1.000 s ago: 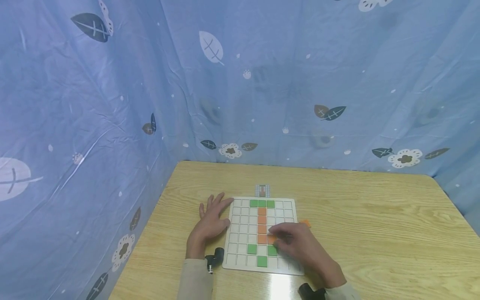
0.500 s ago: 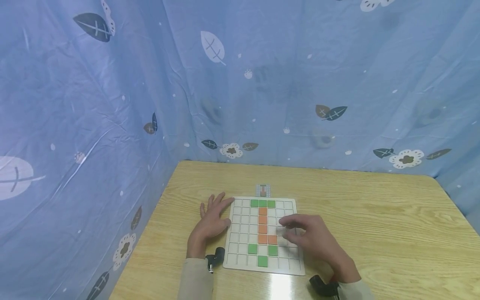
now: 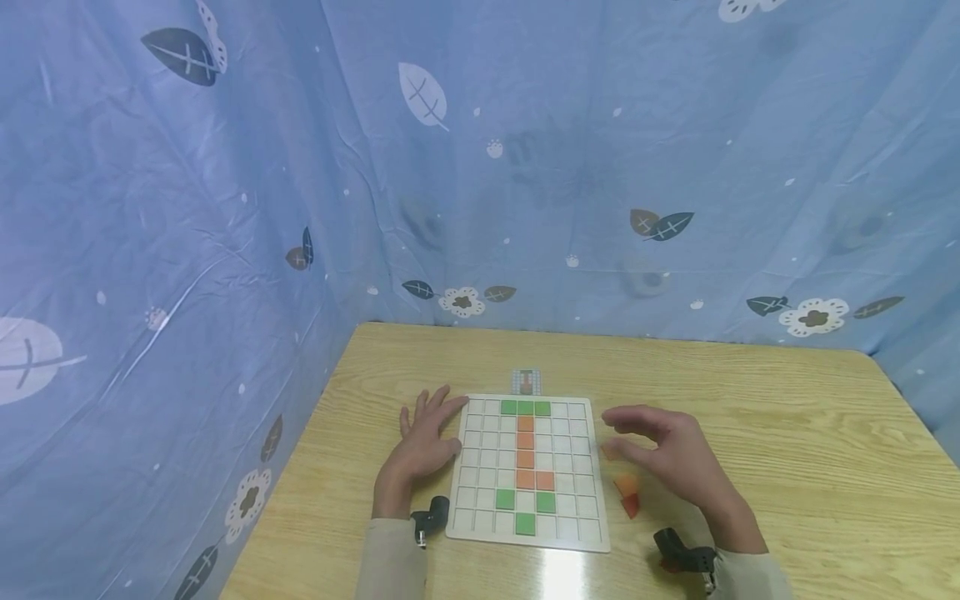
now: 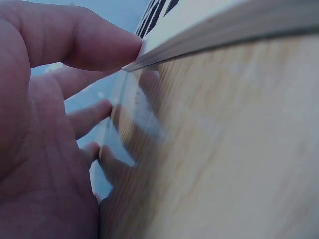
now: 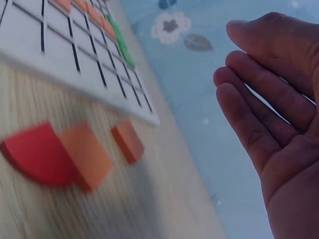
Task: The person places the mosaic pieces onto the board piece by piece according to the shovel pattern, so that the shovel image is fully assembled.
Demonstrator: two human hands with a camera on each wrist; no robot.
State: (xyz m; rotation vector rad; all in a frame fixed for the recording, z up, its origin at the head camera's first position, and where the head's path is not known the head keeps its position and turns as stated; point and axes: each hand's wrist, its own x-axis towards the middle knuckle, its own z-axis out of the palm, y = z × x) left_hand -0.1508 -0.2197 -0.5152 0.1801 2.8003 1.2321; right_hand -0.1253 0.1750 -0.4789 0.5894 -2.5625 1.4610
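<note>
A white gridded board (image 3: pixel 480 492) lies on the table, bearing green tiles (image 3: pixel 526 407) and orange tiles (image 3: pixel 526 441) in some of its squares. My left hand (image 3: pixel 422 442) rests at the board's left edge, its thumb touching that edge in the left wrist view. Beyond the board's right edge hovers my right hand (image 3: pixel 675 454), fingers slightly bent and nothing between them. Below it are a red quarter-circle piece (image 5: pixel 42 157) and an orange piece (image 5: pixel 88 157) in contact, plus another orange piece (image 5: pixel 128 142) closer to the board. The hand partly covers that one in the head view.
A small pattern card (image 3: pixel 526 382) lies just behind the board. Blue patterned curtains (image 3: pixel 562 167) hang along the back and left of the wooden table (image 3: pixel 787 433). Something reddish (image 3: pixel 670 567) shows partly under the right wrist camera.
My right hand has left the orange tile on the board's right-of-centre square and moved right, off the board, uncovering that tile. My left hand has stayed put.
</note>
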